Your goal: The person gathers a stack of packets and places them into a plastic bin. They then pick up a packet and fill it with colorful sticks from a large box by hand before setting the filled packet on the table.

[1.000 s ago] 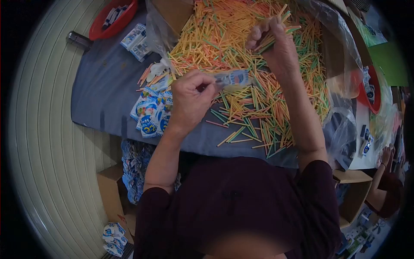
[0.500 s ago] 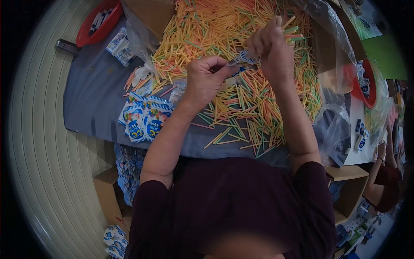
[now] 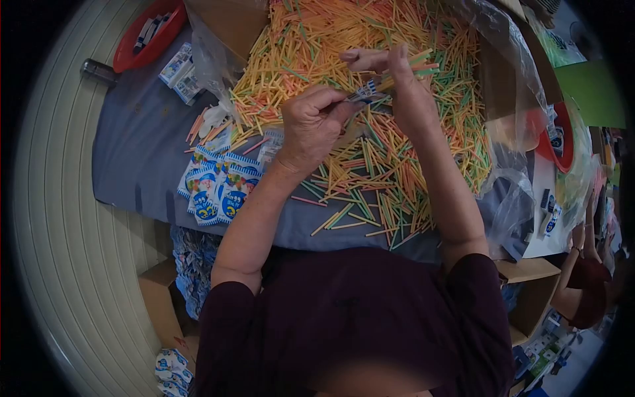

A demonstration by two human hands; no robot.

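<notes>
My left hand (image 3: 314, 122) pinches a small blue-and-white plastic packet (image 3: 366, 90) between thumb and fingers. Just right of it, my right hand (image 3: 410, 92) holds several thin coloured sticks (image 3: 423, 63), pale yellow, orange and green, poking out past the thumb. Its index finger stretches leftward above the packet. Beneath both hands spreads a big heap of the same sticks (image 3: 317, 49), with looser ones (image 3: 377, 178) nearer my body. Left of my left forearm lies a pile of printed blue-and-white packets (image 3: 218, 192).
Red bowls stand at the left (image 3: 126, 56) and right (image 3: 567, 142), both with packets inside. Clear plastic sheeting (image 3: 509, 73) edges the heap. A dark cylinder (image 3: 99, 71) sits at the table's left corner. Cardboard boxes (image 3: 155, 298) are below. Another person (image 3: 585, 284) is at far right.
My right hand has moved slightly down and left with the sticks, and its fingers have swung out to the left over the packet. My left hand keeps its pinch.
</notes>
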